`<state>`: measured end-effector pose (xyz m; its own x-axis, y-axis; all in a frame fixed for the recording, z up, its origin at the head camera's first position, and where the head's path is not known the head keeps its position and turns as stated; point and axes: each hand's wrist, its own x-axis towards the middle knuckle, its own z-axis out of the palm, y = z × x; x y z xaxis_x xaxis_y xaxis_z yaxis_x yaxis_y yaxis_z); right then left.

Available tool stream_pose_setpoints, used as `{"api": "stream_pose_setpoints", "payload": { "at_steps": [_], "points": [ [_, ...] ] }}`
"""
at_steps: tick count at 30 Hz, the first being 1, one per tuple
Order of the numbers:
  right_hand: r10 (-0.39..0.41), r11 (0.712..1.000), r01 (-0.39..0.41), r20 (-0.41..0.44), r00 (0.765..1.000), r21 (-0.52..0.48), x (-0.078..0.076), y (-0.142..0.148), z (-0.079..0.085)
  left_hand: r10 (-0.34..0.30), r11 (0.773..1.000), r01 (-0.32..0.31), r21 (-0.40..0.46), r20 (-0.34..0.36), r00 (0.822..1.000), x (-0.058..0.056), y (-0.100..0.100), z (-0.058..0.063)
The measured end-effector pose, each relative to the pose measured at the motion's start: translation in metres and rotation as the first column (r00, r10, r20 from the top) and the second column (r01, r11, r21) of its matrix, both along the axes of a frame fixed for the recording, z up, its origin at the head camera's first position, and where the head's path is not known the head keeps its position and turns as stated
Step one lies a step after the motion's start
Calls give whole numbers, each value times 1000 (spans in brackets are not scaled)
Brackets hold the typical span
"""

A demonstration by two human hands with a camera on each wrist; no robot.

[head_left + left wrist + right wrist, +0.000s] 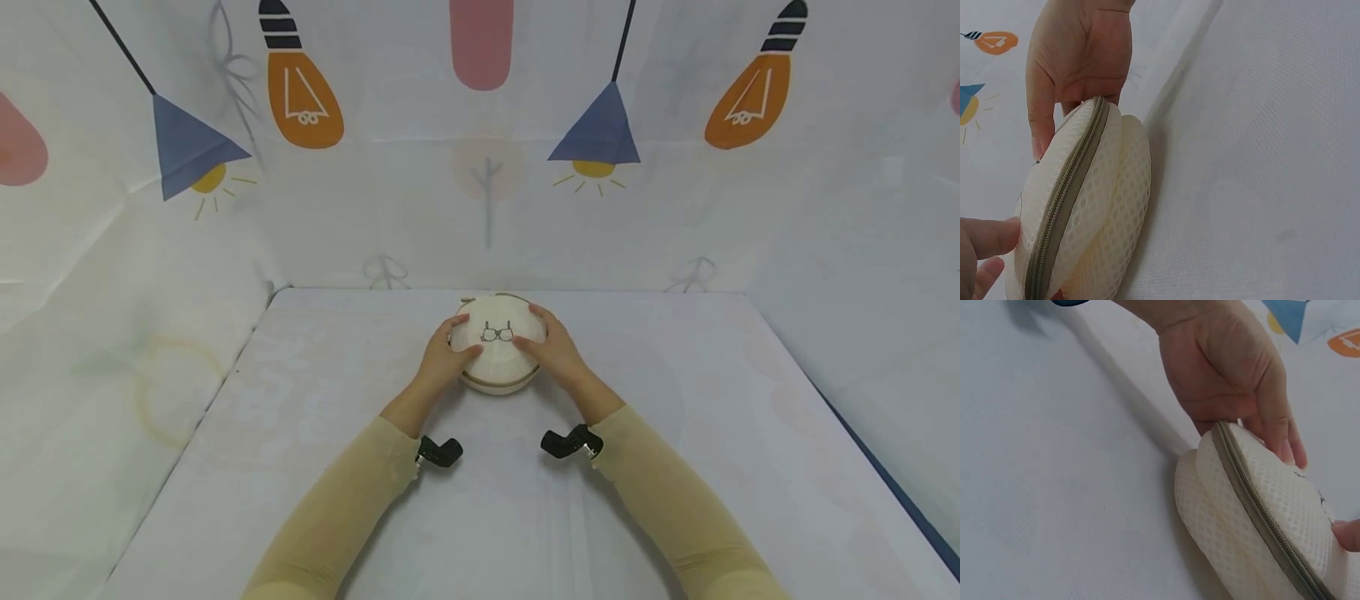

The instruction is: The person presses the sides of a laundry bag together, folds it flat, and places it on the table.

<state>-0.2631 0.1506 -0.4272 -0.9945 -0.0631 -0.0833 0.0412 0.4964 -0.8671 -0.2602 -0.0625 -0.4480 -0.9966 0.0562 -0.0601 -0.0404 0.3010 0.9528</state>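
Observation:
A round cream mesh laundry bag with a line drawing of glasses on its top is between my two hands at the far middle of the table. An olive zip runs along its side and looks closed over the stretch that shows. My left hand grips the bag's left side, thumb on top. Opposite it, my right hand holds the right side, its thumb near the drawing. Fingertips under or behind the bag are partly hidden. In the right wrist view, my left hand appears beyond the bag.
A white cloth covers the table. Behind it hangs a pale wall sheet printed with lamps and bulbs, and more sheeting stands along both sides. Small black cameras sit at the wrists.

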Motion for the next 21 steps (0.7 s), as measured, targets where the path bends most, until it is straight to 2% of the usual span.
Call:
{"api": "stream_pose_setpoints", "payload": {
  "at_steps": [4, 10, 15, 19, 21],
  "points": [
    [21, 993, -16, -37, 999, 113, -1, 2, -1, -10, 999, 9, -34, -41, 999, 0, 0, 0],
    [117, 959, -78, -130, 985, 274, -2, 6, -3, -28, 995, 18, -98, -96, 995, 0, -1, 0],
    [208, 905, -113, -195, 959, 410, 2, 5, -3, -46, 989, 28, -148, -120, 992, 0, -1, 1],
    [247, 855, -105, -219, 944, 508, 9, 3, 0, -60, 984, 40, -176, -111, 992, 1, -1, 3],
    [258, 842, -103, -229, 939, 529, 13, 2, 2, -64, 979, 41, -199, -112, 992, 2, -1, 3]
  ]
}}
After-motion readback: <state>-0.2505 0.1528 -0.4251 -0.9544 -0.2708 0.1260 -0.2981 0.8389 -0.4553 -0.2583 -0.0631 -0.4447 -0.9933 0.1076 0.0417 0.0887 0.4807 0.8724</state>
